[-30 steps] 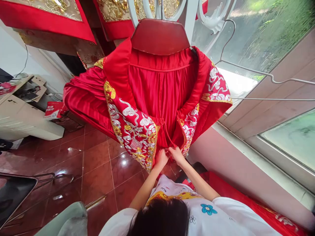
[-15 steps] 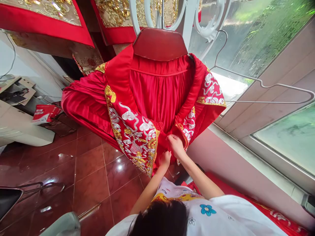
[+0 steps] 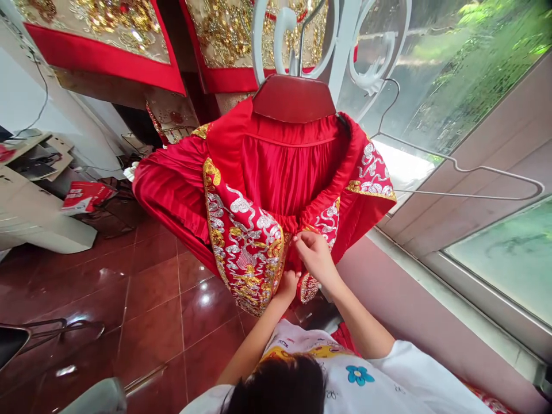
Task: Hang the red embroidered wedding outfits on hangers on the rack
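A red satin skirt (image 3: 276, 178) with a gathered waistband and silver-and-gold embroidered panels hangs on a dark red hanger (image 3: 294, 99). Its front edges meet low in the middle, where both my hands are. My right hand (image 3: 317, 256) is closed in a pinch on the skirt's edge, beside the right embroidered panel. Lower and to the left, my left hand (image 3: 288, 286) has its fingers curled on red cloth behind the left panel's edge. A small round embroidered piece (image 3: 309, 287) dangles below my right hand.
A white scrolled metal frame (image 3: 340, 52) carries the hanger. An unused wire hanger (image 3: 457, 164) juts out at right, by the window (image 3: 474, 75). Gold-sequined red-edged cloths (image 3: 125, 34) hang at the back. A chair (image 3: 26, 339) stands left on the tiled floor (image 3: 150, 310).
My view has shifted, so the skirt and hanger sit lower and further right. My right hand has risen against my left and pinches closer to the left panel. The front edges are nearer together.
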A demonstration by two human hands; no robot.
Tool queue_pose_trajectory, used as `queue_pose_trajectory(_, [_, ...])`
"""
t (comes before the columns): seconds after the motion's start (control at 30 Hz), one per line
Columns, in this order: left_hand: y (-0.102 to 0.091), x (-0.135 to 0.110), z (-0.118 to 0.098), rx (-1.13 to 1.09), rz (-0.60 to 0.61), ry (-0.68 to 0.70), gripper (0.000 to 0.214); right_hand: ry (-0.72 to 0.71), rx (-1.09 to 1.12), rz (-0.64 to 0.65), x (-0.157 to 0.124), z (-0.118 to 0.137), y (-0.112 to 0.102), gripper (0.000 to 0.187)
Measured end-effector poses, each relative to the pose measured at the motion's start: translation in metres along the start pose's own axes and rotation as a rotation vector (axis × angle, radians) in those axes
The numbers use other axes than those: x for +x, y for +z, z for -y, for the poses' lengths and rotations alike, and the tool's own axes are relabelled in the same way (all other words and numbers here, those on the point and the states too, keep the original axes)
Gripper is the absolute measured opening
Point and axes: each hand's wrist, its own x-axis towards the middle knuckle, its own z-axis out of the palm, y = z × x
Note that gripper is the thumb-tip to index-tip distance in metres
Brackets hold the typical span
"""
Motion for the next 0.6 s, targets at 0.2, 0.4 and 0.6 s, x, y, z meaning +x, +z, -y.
queue_pose_trajectory(0.2, [-0.06, -0.068, -0.053, 0.012, -0.068, 0.316, 0.032, -0.211, -0.296, -0.332, -0.003, 0.003, -0.041, 0.027])
queue_pose_trajectory(0.4, [-0.115, -0.047, -0.099, 0.321, -0.914, 0.514, 0.024, -0.322, -0.499, -0.24, 0.031, -0.02, -0.033, 0.021])
queue_pose_trajectory(0.6, [-0.131, -0.03, -0.08, 0.434, -0.784, 0.288, 0.033, -0.3, -0.171, -0.231, 0.023, -0.03, -0.038, 0.017])
